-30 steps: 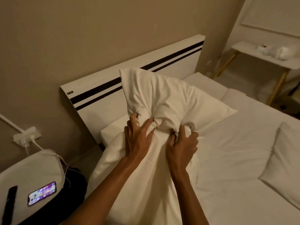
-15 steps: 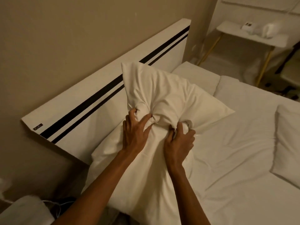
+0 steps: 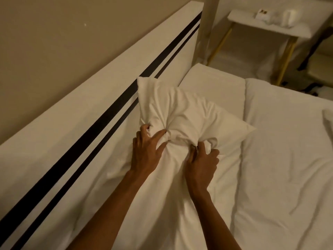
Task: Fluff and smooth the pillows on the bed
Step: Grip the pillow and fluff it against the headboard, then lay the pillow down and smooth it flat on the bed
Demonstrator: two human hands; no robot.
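Both hands bunch the middle of the soft white fabric pillow (image 3: 189, 109), which lies at the head edge of the white-sheeted bed (image 3: 288, 159), against the white headboard with two black stripes (image 3: 108, 109). Left hand (image 3: 146, 150) and right hand (image 3: 201, 163) are each clenched on a fistful of cloth. Likely best: release, pull the corners outward, shake, then pat flat. Count: one pillow held, a second at the right edge (image 3: 328, 120), two hands, one white side table (image 3: 270, 26).

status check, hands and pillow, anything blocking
Left hand and right hand both clenched on the pillow. Pillow bunched at its middle, beside the headboard. Nothing in the way.
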